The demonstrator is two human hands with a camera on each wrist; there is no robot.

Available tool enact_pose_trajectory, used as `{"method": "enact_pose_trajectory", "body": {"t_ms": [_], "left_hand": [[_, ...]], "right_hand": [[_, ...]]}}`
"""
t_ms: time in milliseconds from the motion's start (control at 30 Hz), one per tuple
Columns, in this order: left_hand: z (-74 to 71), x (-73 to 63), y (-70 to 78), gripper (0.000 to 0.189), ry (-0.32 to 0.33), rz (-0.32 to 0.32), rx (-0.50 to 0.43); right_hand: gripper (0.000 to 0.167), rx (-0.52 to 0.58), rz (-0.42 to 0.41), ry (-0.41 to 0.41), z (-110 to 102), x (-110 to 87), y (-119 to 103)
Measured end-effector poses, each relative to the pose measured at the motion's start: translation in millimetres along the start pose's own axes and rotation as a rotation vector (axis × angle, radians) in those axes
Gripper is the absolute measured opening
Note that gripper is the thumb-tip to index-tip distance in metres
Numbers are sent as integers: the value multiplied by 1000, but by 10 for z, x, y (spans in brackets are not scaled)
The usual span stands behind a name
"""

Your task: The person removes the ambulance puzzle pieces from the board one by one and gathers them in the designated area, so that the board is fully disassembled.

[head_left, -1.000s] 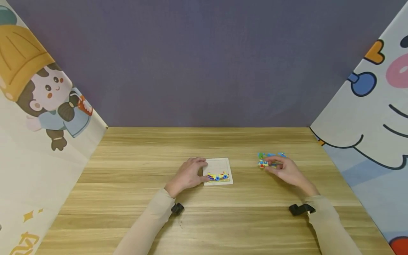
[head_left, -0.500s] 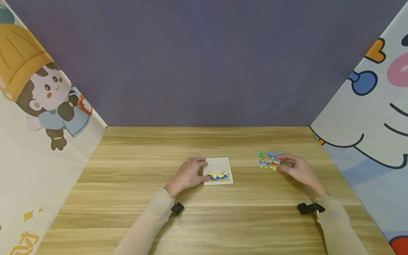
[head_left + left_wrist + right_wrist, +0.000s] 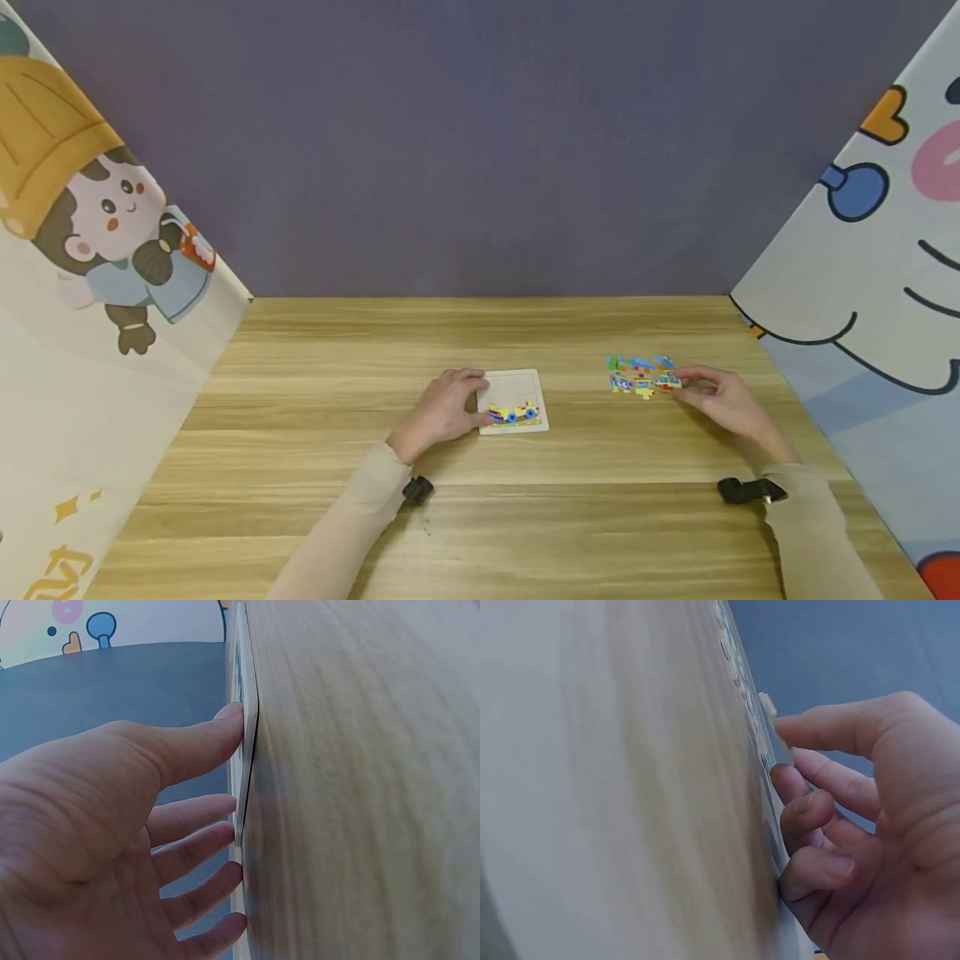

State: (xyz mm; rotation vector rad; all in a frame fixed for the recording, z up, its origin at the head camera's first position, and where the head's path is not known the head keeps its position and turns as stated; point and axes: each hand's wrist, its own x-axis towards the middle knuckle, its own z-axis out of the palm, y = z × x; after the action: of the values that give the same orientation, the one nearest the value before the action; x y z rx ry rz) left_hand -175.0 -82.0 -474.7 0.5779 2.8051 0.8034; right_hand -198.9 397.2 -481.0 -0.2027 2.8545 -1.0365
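Observation:
A pale, square puzzle board (image 3: 513,385) lies on the table in the head view, with joined pieces (image 3: 513,414) along its lower part showing a yellow vehicle with blue wheels. My left hand (image 3: 444,408) rests at the board's left edge, and in the left wrist view its thumb (image 3: 199,746) touches the board's face with the fingers spread below. To the right, my right hand (image 3: 735,410) pinches a colourful puzzle piece (image 3: 667,382) between thumb and index finger. From the right wrist camera that piece (image 3: 768,706) appears edge-on, tilted just off the table.
Several loose puzzle pieces (image 3: 633,367) lie in a cluster right of the board, beside the right hand. The wooden table (image 3: 570,508) meets a dark back wall (image 3: 487,150), and printed side panels (image 3: 847,275) stand at left and right.
My right hand has moved to the right across the loose pieces, carrying the puzzle piece to their right end. The left hand and the board have stayed in place.

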Motion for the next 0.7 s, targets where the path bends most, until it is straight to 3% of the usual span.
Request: {"method": "enact_pose_trajectory", "body": {"t_ms": [700], "left_hand": [[-4,-5,14,63,4,-1,9]], "right_hand": [[46,-16,0,-51,3,-1,-12]]}}
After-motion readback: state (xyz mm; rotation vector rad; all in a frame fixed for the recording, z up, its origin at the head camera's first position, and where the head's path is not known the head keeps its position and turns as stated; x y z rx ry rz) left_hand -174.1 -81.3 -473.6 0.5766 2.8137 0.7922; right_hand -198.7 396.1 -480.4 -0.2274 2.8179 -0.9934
